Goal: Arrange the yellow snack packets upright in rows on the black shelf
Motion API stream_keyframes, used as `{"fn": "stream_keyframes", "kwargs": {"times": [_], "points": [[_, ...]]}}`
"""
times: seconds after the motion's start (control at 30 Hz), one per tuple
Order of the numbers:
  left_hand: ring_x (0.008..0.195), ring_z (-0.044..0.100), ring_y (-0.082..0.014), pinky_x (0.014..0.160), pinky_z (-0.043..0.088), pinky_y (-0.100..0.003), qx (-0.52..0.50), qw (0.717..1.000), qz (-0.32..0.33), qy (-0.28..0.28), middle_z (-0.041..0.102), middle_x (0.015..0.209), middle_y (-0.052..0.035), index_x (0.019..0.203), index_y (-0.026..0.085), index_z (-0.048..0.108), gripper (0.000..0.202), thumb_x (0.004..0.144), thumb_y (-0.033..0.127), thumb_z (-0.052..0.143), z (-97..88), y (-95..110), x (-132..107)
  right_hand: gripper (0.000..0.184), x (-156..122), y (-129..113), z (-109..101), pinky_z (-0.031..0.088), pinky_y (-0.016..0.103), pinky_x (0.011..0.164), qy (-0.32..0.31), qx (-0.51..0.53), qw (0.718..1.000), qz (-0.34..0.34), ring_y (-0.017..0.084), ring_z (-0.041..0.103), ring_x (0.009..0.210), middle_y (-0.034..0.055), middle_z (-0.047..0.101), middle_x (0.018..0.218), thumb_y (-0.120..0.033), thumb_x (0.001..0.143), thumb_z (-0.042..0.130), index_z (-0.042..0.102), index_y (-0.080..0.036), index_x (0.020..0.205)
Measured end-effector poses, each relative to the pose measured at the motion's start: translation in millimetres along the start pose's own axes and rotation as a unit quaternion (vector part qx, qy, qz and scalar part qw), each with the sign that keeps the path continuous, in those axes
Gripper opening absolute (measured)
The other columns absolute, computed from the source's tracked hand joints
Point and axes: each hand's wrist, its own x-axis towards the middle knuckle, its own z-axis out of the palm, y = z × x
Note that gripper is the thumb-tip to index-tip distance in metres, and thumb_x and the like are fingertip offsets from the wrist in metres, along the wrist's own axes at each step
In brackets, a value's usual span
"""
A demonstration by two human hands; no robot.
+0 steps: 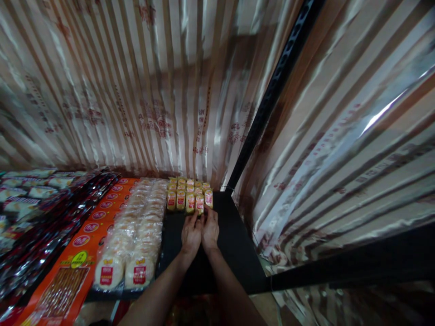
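Note:
Small yellow snack packs with red labels stand in rows (181,200) at the back of the black shelf (234,244). My left hand (192,233) and my right hand (210,228) are side by side in front of the nearest row. The fingers of both hands are bent together around the lower end of one snack pack (199,203), which sticks out a little nearer than its neighbours. Part of my fingertips is hidden behind my hands. Another snack pack (208,198) stands just beyond my right fingers.
Left of the yellow packs lie two long rows of round white crackers in clear wrap (139,240). Further left are orange snack bags (98,215), dark shiny packs (57,235) and white packs (23,203). Printed plastic sheeting (163,90) hangs behind; a black metal post (265,108) marks the corner.

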Motion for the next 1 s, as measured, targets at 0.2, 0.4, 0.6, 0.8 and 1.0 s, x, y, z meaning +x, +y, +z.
{"fn": "stream_keyframes", "kwargs": {"times": [0.2,0.4,0.6,0.8,1.0], "points": [[0.12,0.043,-0.0164,0.106,0.028,-0.027,0.027,0.999,-0.003,-0.03,0.05,0.13,-0.0083,0.124,0.016,0.05,0.042,0.086,0.024,0.034,2.3,-3.2,4.7,0.043,0.8,-2.5,-2.7,0.048,0.027,0.076,-0.032,0.002,0.999,-0.02,0.017,0.057,0.093,0.0068,0.053,0.112,-0.017,0.082,0.036,0.053,-0.023,0.12],[0.122,0.042,-0.0182,0.107,0.027,-0.03,0.069,0.996,0.003,-0.05,0.052,0.129,-0.0083,0.126,0.015,0.048,0.043,0.087,0.025,0.033,1.5,-0.5,5.0,0.045,2.0,-1.3,-3.2,0.047,0.026,0.08,-0.051,0.027,0.998,-0.002,0.016,0.056,0.094,0.0058,0.054,0.109,-0.015,0.081,0.034,0.055,-0.023,0.12],[0.121,0.042,-0.0201,0.107,0.027,-0.032,0.077,0.996,0.011,-0.046,0.052,0.129,-0.0097,0.125,0.013,0.05,0.042,0.087,0.022,0.032,1.1,1.4,2.1,0.044,0.8,0.0,-3.2,0.048,0.025,0.073,-0.042,0.045,0.998,0.015,0.015,0.057,0.088,0.0058,0.051,0.109,-0.016,0.078,0.038,0.058,-0.024,0.116],[0.111,0.05,-0.0175,0.102,0.032,-0.028,0.062,0.997,0.041,-0.019,0.059,0.118,-0.009,0.114,0.013,0.057,0.039,0.085,0.015,0.032,-0.8,9.0,-7.5,0.044,-3.2,-1.5,-6.2,0.046,0.025,0.084,-0.026,0.1,0.995,0.002,0.015,0.054,0.097,0.0057,0.05,0.109,-0.012,0.073,0.041,0.062,-0.023,0.11],[0.101,0.054,-0.0166,0.092,0.039,-0.026,0.054,0.998,0.02,-0.005,0.062,0.106,-0.0077,0.103,0.017,0.061,0.032,0.084,0.019,0.036,-11.7,15.5,-44.0,0.039,-31.5,-9.6,-23.7,0.046,0.027,0.086,-0.047,0.098,0.994,0.015,0.016,0.055,0.098,0.0068,0.051,0.11,-0.014,0.071,0.043,0.064,-0.02,0.104]]}}
